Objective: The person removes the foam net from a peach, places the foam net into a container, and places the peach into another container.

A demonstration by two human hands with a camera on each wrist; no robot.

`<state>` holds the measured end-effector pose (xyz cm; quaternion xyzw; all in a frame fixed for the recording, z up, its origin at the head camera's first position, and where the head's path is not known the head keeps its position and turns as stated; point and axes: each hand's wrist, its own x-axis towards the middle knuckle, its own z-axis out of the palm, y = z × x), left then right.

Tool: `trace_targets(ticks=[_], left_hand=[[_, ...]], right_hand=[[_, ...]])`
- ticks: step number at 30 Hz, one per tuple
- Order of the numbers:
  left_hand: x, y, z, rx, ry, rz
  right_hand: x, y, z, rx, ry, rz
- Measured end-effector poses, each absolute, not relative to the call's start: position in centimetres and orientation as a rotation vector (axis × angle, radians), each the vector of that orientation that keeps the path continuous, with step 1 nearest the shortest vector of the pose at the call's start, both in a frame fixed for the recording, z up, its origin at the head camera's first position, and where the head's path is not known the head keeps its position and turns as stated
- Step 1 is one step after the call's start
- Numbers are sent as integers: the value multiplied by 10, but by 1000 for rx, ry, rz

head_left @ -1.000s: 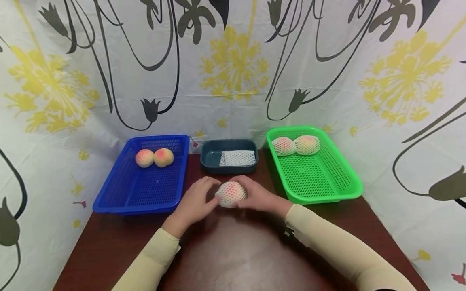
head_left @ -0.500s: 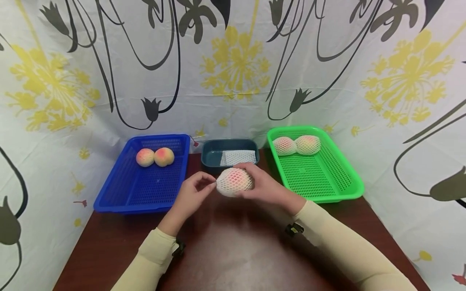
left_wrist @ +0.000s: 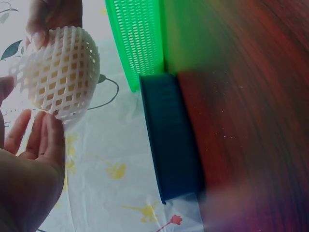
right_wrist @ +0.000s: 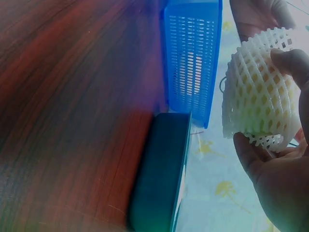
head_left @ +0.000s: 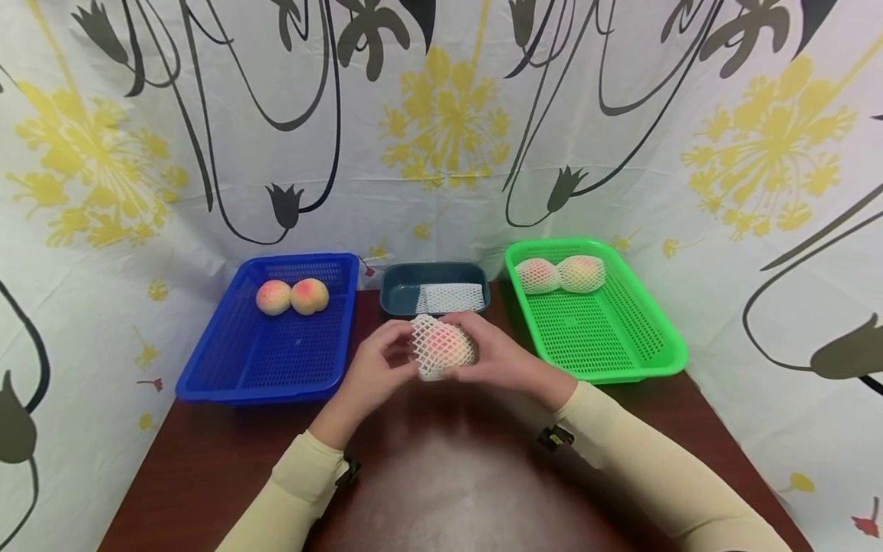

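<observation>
A pink-and-yellow peach [head_left: 450, 346] in a white foam net [left_wrist: 67, 67] is held up above the table, in front of the small teal tray. My right hand [head_left: 493, 353] grips the wrapped peach from the right, fingers on top and thumb below. At the other side, my left hand [head_left: 372, 372] has thumb and fingertips at the net's flared edge. In the left wrist view, the left fingertips [left_wrist: 54, 118] touch the mesh. The right wrist view has the right thumb and fingers curled around the net, and the edge of the net stands out wide.
To the left, a blue basket [head_left: 338, 360] holds two bare peaches [head_left: 309, 297]. The teal tray [head_left: 398, 312] at the back middle contains flat white foam nets [head_left: 451, 297]. At right, a green basket [head_left: 662, 356] holds two netted peaches [head_left: 582, 274]. A patterned cloth [head_left: 441, 215] hangs behind.
The netted peach has come up off the table toward the tray in my right hand. My left hand has shifted to the net's edge, which now flares wider and squarer.
</observation>
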<state>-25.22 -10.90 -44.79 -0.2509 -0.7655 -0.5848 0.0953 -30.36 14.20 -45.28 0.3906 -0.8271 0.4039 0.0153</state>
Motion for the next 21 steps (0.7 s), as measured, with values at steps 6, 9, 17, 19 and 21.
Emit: trace_targets(ticks=[6, 9, 17, 19, 21], left_hand=[[-268, -112, -469, -772, -2377, -1813], [-270, -112, -472, -778, -2405, -1909], [-269, -113, -471, -791, -2381, -1921], [-270, -115, -471, -796, -2372, -1883], [-270, -117, -470, -779, -2383, -1834]], right_hand=[[-299, 138, -450, 1214, -2573, 1285], [-298, 135, -449, 1216, -2578, 1269], [-297, 132, -449, 1221, -2559, 1236], [-298, 133, -448, 1232, -2543, 1215], [-300, 134, -447, 1238, -2529, 1191]])
